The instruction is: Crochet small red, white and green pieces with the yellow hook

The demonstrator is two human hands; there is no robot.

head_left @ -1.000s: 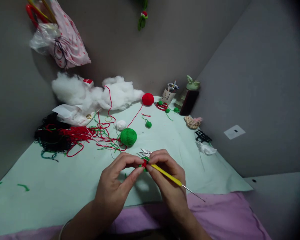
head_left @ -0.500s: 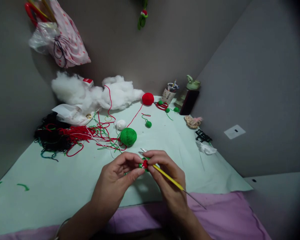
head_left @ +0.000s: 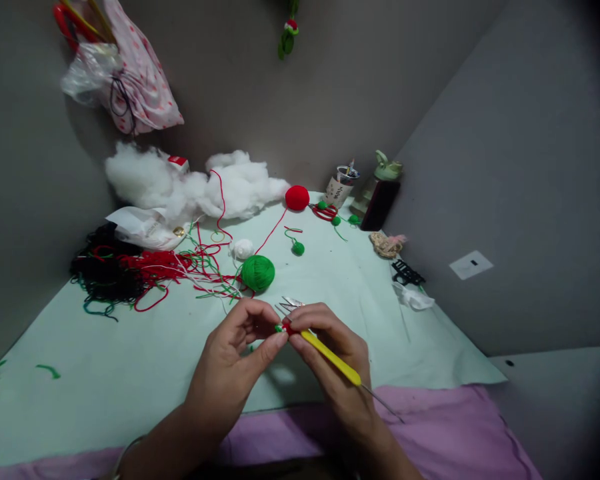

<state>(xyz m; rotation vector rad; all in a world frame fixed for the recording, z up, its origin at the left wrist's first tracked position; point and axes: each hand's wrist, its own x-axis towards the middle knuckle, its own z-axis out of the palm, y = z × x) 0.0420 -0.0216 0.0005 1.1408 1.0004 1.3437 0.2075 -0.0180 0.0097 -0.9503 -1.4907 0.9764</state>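
The little red and green woolly piece [head_left: 282,328] is up in the air over the table [head_left: 380,313], between the fingertips of both hands. The left hand [head_left: 233,353] comes in from the side with its fingers curled, and its grip is pinched tight on the piece, thumb below and pointing finger above. The right hand [head_left: 344,357] is bent around to meet it. Its grip is closed on the piece too, and a yellow stick [head_left: 333,359] lies across that hand, with its thin metal end pointing down and to the right. Both wrists are low and close to the person. Just past the fingertips is a pointy silver thing [head_left: 293,303]; I cannot tell quite what. Farther out sit a green yarn ball [head_left: 258,273], a white ball [head_left: 242,249] and a red yarn ball [head_left: 297,198].
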